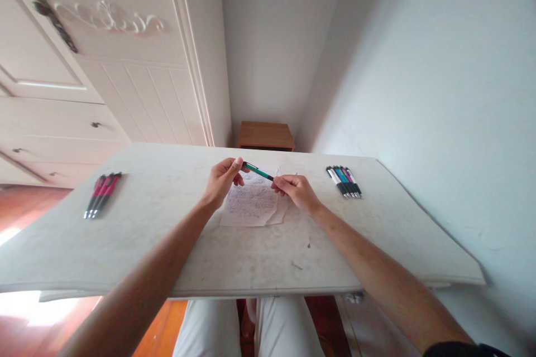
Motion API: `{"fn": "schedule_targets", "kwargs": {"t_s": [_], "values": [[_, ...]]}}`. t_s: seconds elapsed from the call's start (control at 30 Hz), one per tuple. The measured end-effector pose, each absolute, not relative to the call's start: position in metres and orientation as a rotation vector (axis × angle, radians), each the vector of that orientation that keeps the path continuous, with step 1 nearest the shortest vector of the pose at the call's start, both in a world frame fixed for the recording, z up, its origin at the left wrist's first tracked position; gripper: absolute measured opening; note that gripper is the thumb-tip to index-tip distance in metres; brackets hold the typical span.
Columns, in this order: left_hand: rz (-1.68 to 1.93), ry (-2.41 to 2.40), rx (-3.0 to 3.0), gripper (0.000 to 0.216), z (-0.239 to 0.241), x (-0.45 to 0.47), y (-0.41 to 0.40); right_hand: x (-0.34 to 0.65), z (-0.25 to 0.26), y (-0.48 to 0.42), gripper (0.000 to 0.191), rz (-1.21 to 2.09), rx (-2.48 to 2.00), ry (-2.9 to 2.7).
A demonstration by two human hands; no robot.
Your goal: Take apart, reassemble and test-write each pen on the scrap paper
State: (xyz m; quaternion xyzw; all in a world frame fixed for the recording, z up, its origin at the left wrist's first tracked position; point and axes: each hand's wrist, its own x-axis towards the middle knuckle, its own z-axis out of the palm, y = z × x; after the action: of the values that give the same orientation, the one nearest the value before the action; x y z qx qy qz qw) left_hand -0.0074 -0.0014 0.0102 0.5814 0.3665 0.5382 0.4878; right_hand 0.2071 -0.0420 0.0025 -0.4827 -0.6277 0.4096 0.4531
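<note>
A green pen (258,171) with a black clip and dark grip is held slantwise between my two hands, above scribbled paper sheets (247,203). My left hand (224,178) pinches its clip end between thumb and fingers. At the lower grip end, my right hand (296,191) has its thumb and fingers closed on the pen; the tip is hidden there. Three pink pens (103,192) with black grips lie side by side at the table's left. On the right lies a row of several pens (344,181) in white, blue and purple.
The white-covered table (167,245) spans the view, its front edge just above my legs. A wooden box-like stand (266,135) is behind it. A cream cabinet (138,67) rises at back left, and a pale wall (439,95) borders the right.
</note>
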Motion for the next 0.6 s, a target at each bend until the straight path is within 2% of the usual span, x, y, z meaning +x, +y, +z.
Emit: {"fn": "schedule_targets", "kwargs": {"t_s": [0.23,0.6], "values": [[1.312,0.841,1.420,0.043,0.0089,-0.0073,-0.0002,0.2122,0.0002,-0.0380,0.041,1.159,-1.234,-1.485],[1.265,0.975,1.589,0.034,0.0053,-0.0109,0.0012,0.2127,-0.0008,-0.0409,0.035,0.775,-1.249,-1.747]]}}
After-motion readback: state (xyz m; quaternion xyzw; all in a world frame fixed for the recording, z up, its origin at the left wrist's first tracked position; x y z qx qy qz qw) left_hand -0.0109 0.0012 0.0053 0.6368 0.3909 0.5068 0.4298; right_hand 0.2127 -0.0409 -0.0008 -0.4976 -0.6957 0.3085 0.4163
